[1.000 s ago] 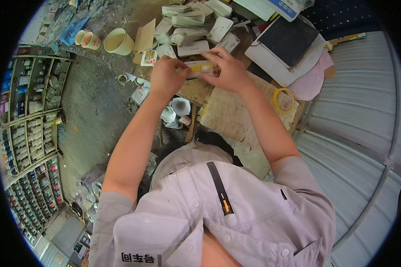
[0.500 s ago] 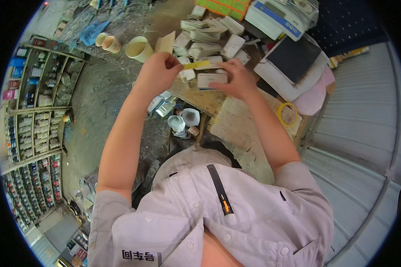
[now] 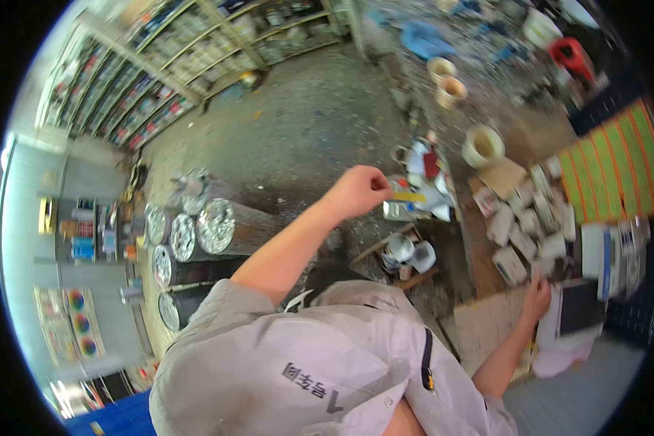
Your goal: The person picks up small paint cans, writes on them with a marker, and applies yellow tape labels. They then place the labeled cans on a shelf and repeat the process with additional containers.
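My left hand is stretched out to the left of the table, over the floor side. Its thumb and fingers pinch one end of a short yellow strip, which points right. My right hand is at the table's right, beside the stacks of white cards. Its fingers are drawn together, with the fingertips by the nearest cards; blur hides what they hold, if anything. Several more card stacks lie in a loose heap beyond it.
A cream cup and a brown cardboard piece stand near the cards. A white-and-blue device and a dark flat panel are at right. Below the table are white containers; metal drums stand at left.
My view has swung left, bringing the drums and shelves in. My hands have moved apart: the left carries the yellow strip away from the cards, while the right stays by them.
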Tool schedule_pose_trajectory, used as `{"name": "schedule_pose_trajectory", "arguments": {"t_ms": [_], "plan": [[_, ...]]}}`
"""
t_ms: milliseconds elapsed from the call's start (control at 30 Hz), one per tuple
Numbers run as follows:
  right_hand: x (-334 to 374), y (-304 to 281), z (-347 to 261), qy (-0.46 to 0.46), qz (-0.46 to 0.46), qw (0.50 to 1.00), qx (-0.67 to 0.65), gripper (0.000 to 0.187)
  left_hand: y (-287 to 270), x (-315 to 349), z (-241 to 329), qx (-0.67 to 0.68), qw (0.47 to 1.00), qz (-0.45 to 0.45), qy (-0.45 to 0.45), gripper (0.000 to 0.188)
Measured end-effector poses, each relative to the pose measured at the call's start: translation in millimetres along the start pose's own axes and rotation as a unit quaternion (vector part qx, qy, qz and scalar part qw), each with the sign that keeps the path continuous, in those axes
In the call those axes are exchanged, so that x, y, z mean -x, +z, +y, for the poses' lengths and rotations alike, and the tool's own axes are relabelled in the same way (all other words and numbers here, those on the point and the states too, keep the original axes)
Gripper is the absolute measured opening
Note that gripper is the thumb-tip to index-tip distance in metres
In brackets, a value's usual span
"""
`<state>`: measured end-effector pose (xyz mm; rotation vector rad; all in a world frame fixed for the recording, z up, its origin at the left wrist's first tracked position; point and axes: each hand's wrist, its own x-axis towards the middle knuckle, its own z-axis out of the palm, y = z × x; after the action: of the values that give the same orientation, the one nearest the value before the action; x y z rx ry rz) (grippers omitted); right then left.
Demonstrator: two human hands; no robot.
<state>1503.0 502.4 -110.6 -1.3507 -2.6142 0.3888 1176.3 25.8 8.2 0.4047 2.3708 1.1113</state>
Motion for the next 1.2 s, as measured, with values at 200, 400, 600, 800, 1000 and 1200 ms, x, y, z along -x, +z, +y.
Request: {"name": "schedule_pose_trajectory", "arguments": {"t_ms": [200, 400, 600, 800, 1000, 1200], "plan": [[10, 5, -13, -0.075, 0.129, 0.986, 0.079, 0.047, -104, -3, -103, 0.056, 0.998, 0.04, -0.007, 0.02], [36, -19, -218, -0.134, 0.346, 0.928, -0.017, 0.031, -211, 9, -241, 0.071, 0.991, 0.108, -0.03, 0.017], [94, 95, -548, -0.325, -0.154, 0.895, -0.263, 0.027, -236, 44, -283, 0.128, 0.984, 0.069, -0.099, 0.018], [203, 148, -731, -0.503, -0.531, 0.649, -0.21, 0.05, -272, 51, -261, 0.14, 0.987, 0.054, -0.052, 0.018], [186, 158, -751, -0.384, -0.583, 0.666, -0.263, 0.042, -312, 19, -254, 0.1, 0.992, 0.076, 0.015, 0.012], [157, 160, -759, -0.382, -0.473, 0.719, -0.337, 0.041, -343, -55, -244, 0.077, 0.993, 0.047, 0.075, 0.013]]}}
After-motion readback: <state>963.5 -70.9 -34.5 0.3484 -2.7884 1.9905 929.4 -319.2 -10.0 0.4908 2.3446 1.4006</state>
